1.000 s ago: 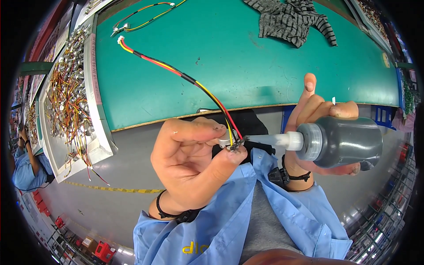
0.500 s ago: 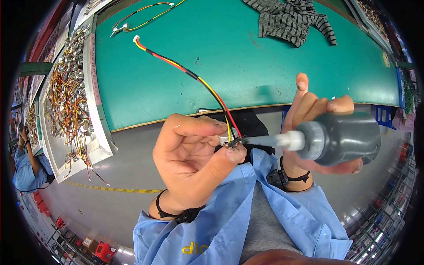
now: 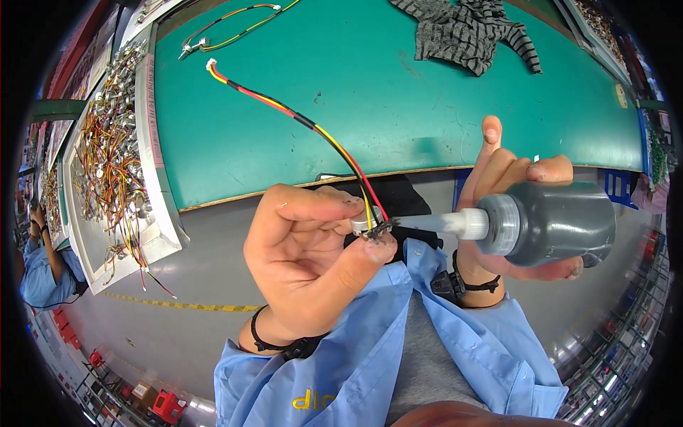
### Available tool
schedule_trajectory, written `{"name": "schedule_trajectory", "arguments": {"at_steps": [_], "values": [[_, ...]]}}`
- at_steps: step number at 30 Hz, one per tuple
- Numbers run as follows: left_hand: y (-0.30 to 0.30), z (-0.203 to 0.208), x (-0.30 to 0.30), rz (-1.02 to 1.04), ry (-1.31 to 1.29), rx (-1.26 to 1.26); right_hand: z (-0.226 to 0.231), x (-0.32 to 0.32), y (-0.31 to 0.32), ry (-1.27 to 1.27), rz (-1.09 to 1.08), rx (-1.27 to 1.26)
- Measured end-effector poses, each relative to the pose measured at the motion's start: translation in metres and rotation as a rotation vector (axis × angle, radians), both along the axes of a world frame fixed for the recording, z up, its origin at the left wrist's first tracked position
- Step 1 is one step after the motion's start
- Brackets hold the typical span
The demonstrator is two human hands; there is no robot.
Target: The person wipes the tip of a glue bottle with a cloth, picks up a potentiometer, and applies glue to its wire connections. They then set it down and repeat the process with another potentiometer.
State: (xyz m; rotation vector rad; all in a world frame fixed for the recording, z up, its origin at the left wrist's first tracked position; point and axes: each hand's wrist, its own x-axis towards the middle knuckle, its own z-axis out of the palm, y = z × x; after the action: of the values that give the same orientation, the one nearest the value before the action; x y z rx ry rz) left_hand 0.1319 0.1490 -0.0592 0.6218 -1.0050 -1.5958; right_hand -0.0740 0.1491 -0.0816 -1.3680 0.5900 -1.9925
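Between thumb and forefinger, my left hand [image 3: 306,256] pinches a small potentiometer [image 3: 361,222] with a round silver body. Black, smeared stuff covers its terminals where a red, yellow and black wire lead [image 3: 307,122] is joined. That lead arcs up and left over the table and ends in a small white plug [image 3: 211,65]. My right hand [image 3: 491,171] grips a squeeze bottle [image 3: 565,222] of dark liquid, lying sideways, one finger raised. Its tapered nozzle [image 3: 427,223] points left, the tip at or touching the blackened terminals.
A green-topped table [image 3: 398,121] spans the far side, with a wired potentiometer [image 3: 192,47] and a striped grey cloth [image 3: 459,35] on it. At left a white tray [image 3: 165,245] holds many wired parts. Another person's blue sleeve [image 3: 46,274] shows far left.
The bottle's nozzle has shifted very slightly at the terminals. The white plug end of the lead has swung a little left and down. Both grips stay the same.
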Motion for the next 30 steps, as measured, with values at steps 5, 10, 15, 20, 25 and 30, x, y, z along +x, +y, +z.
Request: {"name": "schedule_trajectory", "arguments": {"at_steps": [5,10,15,20,25,30], "values": [[0.0,-0.001,0.001,-0.003,-0.004,-0.005,-0.001,0.002,0.001,-0.043,-0.029,0.006],[0.0,0.001,-0.001,-0.01,0.046,-0.018,-0.009,0.004,0.002,-0.153,-0.057,0.016],[-0.005,0.0,-0.005,-0.047,0.141,0.003,0.015,0.036,-0.014,-0.603,-0.442,0.182],[-0.01,0.001,-0.002,-0.087,0.206,0.029,0.0,0.003,-0.005,-0.701,0.247,0.298],[-0.014,0.005,-0.002,-0.105,0.16,0.112,-0.005,-0.007,-0.011,-0.859,0.448,0.305],[-0.026,0.005,-0.006,-0.103,0.085,0.097,-0.004,-0.012,-0.014,-0.927,0.445,0.327]]}}
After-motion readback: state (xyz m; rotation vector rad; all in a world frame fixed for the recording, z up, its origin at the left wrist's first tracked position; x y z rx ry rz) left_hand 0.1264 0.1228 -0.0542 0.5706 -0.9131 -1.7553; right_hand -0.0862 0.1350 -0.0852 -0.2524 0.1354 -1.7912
